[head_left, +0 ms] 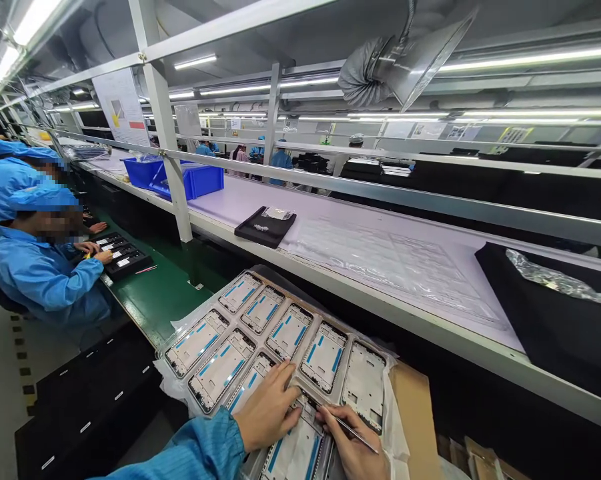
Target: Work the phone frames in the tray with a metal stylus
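A clear plastic tray (347, 401) holds several phone middle frames in its pockets, many with blue strips on them. My left hand (267, 407) lies over the tray with fingers stretched out, its thumb and fingertips at the top end of the nearest phone frame (293, 453). My right hand (353, 443) grips slim metal tweezers (355, 432), its fingertips close to that same end. The tweezers' tips are hidden by my fingers. One phone frame (365, 380) at the tray's right shows no blue strips.
Cardboard (415, 413) lies under the tray's right side. Beyond runs a raised pale shelf (230, 193) with blue bins (203, 181), a small black tray (265, 227) and clear plastic sheets (380, 260). Metal posts (165, 120) stand in front. A co-worker (45, 267) sits at the left.
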{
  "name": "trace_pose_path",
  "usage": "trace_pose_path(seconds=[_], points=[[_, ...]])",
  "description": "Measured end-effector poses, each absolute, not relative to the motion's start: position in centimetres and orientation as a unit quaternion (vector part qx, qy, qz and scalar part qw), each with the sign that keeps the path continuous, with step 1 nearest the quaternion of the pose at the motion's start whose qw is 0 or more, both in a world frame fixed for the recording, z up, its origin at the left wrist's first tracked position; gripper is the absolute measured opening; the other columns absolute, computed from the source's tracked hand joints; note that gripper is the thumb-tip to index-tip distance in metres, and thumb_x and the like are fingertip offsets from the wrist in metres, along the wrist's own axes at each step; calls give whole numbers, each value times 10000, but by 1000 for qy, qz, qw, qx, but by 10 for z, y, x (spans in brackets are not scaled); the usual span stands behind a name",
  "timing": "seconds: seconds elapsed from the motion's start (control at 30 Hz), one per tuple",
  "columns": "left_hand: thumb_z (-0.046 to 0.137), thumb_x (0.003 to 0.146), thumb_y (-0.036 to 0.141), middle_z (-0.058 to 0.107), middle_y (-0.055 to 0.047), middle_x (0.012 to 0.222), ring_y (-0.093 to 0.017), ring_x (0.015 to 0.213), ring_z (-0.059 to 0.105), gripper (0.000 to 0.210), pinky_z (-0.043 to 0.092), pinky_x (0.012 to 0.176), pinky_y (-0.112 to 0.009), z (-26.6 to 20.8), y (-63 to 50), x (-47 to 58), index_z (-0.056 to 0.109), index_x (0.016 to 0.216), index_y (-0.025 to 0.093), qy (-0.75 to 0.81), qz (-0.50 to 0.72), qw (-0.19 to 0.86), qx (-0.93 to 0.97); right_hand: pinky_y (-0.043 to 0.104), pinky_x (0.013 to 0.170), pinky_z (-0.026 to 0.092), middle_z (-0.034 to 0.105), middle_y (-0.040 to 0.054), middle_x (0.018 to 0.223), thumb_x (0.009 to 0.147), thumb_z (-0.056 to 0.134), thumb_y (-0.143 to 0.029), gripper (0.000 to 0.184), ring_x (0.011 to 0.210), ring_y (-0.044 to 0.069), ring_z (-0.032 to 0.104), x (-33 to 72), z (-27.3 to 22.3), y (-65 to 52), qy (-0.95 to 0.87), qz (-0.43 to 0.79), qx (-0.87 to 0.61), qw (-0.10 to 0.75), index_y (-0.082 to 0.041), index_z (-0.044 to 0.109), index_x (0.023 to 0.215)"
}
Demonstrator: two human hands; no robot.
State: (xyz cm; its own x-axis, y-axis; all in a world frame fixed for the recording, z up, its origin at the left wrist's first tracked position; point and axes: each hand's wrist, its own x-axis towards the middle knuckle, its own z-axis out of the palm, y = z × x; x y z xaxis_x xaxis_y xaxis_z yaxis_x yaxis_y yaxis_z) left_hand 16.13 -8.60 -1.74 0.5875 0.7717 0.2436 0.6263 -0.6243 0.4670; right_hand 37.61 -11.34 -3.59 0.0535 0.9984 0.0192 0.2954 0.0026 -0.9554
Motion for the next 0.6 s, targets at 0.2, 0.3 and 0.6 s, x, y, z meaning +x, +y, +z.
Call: trace_pose_path(seconds=[0.2,0.3,0.6], points=[[552,966,240,403,-217,1554,-348,1488,331,286,329,1213,-546,-19,-88,161,616,1228,147,386,216,150,884,281,721,589,765,77,813,816,709,-619,406,749,261,726,374,-22,-116,-591,373,-554,452,-226,790,758],[547,958,218,403,-221,1555,-347,1486,333,281,334,1205,-553,-20,-88,161,616,1222,150,387,201,130,891,282,734,583,764,78,807,808,711,-624,413,744,257,721,371,-18,-117,-591,369,-557,452,-223,789,752],[555,969,185,421,-247,1539,-379,1464,365,313,350,1174,-566,-15,-87,163,584,1277,136,388,155,62,907,256,750,552,770,57,848,815,694,-637,410,780,236,714,369,-24,-119,-566,359,-583,459,-237,763,753]])
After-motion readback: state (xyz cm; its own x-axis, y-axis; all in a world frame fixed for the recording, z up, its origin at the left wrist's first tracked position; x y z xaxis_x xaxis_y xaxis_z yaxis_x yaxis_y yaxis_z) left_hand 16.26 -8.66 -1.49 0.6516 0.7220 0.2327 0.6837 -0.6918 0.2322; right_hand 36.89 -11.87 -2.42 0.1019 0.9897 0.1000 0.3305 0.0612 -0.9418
